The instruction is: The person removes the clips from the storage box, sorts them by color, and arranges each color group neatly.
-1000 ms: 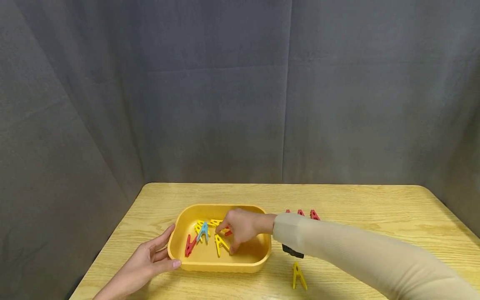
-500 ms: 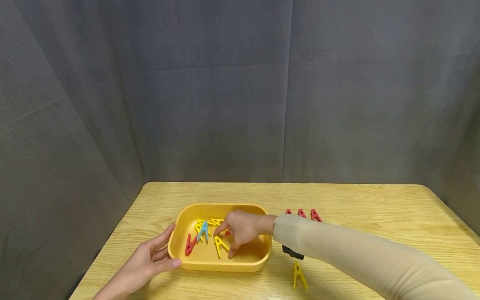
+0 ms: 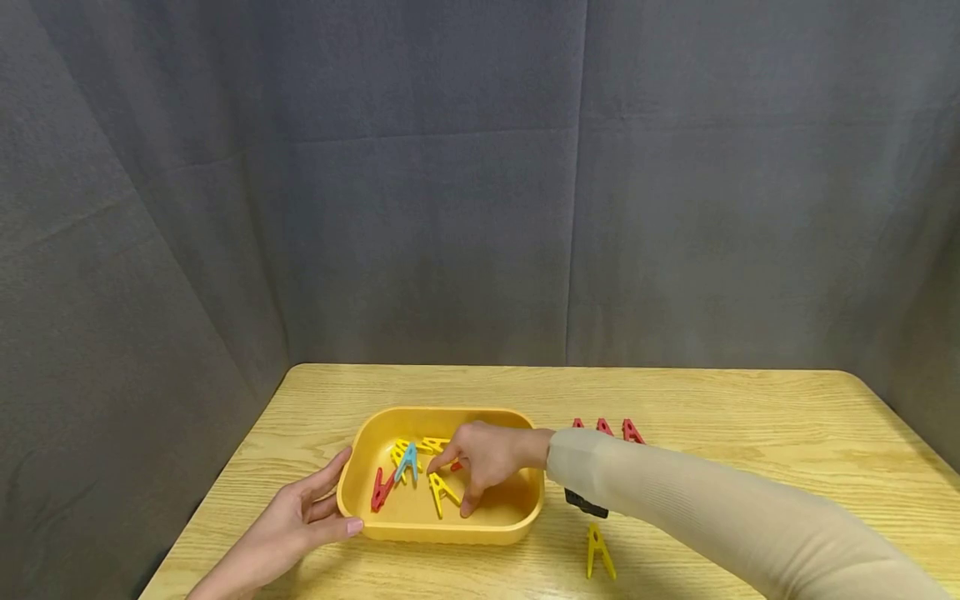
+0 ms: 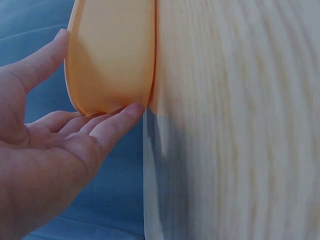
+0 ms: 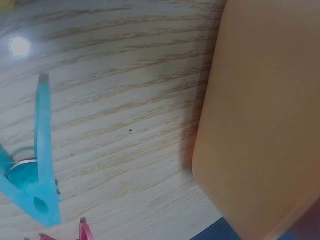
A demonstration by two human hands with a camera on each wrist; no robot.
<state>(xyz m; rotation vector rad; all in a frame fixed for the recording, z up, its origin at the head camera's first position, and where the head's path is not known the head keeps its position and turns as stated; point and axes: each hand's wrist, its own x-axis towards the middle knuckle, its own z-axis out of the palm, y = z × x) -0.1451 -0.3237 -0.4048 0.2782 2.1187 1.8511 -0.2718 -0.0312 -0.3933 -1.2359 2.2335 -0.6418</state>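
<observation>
A yellow plastic basin [image 3: 431, 535] stands on the table with several clothespins in it. My left hand [image 3: 296, 521] holds its left end, thumb at the front corner and fingers along the end wall; in the left wrist view my left hand [image 4: 70, 135] spans that end. Inside the basin, my right hand [image 3: 486, 458] has index fingertip and thumb at opposite ends of a yellow clothespin [image 3: 437, 498]. Left of it lie a blue clothespin [image 3: 407, 461], a red clothespin [image 3: 380, 492] and more yellow ones. Another red piece shows partly under the hand.
On the table right of the basin are a yellow clothespin [image 3: 597, 550] and three red ones partly behind my sleeve [image 3: 675, 479]. A blue clothespin [image 5: 44, 165] lies there too in the right wrist view. A grey curtain [image 3: 450, 208] hangs behind the table.
The yellow clothespin at my right fingertips has shifted very slightly, and my index finger has straightened a little toward its head. The left hand and basin stay in place.
</observation>
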